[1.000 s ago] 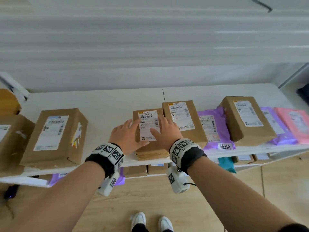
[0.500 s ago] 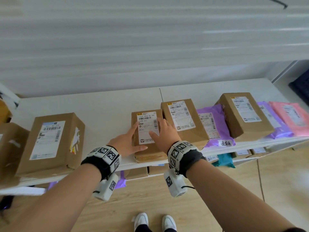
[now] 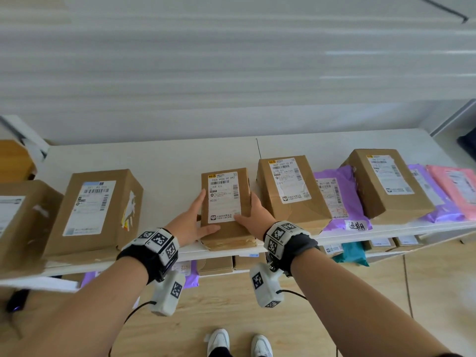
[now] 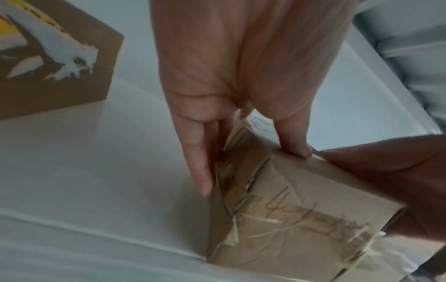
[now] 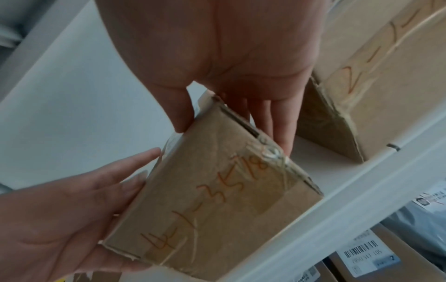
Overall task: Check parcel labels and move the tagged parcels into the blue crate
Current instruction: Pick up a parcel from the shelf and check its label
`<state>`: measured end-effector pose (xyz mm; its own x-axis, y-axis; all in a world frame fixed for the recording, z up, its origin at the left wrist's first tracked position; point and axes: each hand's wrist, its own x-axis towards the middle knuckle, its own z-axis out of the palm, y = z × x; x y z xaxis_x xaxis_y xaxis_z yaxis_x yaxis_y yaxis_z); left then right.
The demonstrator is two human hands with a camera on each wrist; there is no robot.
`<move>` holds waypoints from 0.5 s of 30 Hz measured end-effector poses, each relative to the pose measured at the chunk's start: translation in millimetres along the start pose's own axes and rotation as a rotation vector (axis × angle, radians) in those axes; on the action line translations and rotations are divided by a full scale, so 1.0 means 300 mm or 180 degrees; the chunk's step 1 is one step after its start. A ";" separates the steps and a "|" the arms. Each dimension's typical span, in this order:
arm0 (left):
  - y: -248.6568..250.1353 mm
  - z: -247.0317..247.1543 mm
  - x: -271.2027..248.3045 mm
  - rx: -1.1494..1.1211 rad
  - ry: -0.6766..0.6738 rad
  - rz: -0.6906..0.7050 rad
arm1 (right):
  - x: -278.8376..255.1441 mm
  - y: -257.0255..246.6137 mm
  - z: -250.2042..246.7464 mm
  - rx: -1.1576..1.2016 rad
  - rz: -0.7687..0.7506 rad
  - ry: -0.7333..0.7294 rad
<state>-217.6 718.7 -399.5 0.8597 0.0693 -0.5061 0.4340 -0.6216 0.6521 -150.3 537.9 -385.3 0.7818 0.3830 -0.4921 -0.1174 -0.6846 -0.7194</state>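
A small brown parcel (image 3: 224, 197) with a white label lies at the front edge of the white shelf (image 3: 167, 158), its near end slightly over the edge. My left hand (image 3: 199, 217) grips its left side, fingers along the side and thumb on top. On its right side my right hand (image 3: 253, 212) grips likewise. The left wrist view shows the left hand (image 4: 241, 95) against the parcel (image 4: 301, 219). In the right wrist view the right hand (image 5: 229, 76) holds the parcel (image 5: 217, 200), whose front face bears handwriting. A purple mailer (image 3: 334, 197) carries a handwritten white tag (image 3: 356, 225).
Brown boxes stand close on the right (image 3: 291, 191), farther right (image 3: 386, 184) and on the left (image 3: 98, 210). Purple (image 3: 425, 191) and pink (image 3: 453, 186) mailers lie at the far right. More parcels (image 3: 213, 265) fill the shelf below. Something dark blue (image 3: 468, 148) shows at the right edge.
Both hands have slid off the top label to the parcel's two sides and taken hold of it. The label is now uncovered.
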 end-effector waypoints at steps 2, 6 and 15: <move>-0.001 -0.004 -0.016 -0.0114 0.0137 0.0049 | -0.009 -0.009 0.002 0.0053 -0.0156 0.0033; 0.007 -0.042 -0.055 -0.0469 0.0576 0.0173 | -0.046 -0.056 -0.013 0.0207 -0.0517 0.0120; 0.089 -0.167 -0.149 -0.0488 0.1294 0.0790 | -0.140 -0.194 -0.074 0.0527 -0.1103 0.0377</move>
<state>-230.8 738.1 -331.0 0.9642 0.2514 -0.0841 0.2115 -0.5382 0.8159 -162.8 547.9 -311.9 0.8565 0.4928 -0.1533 0.0762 -0.4145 -0.9069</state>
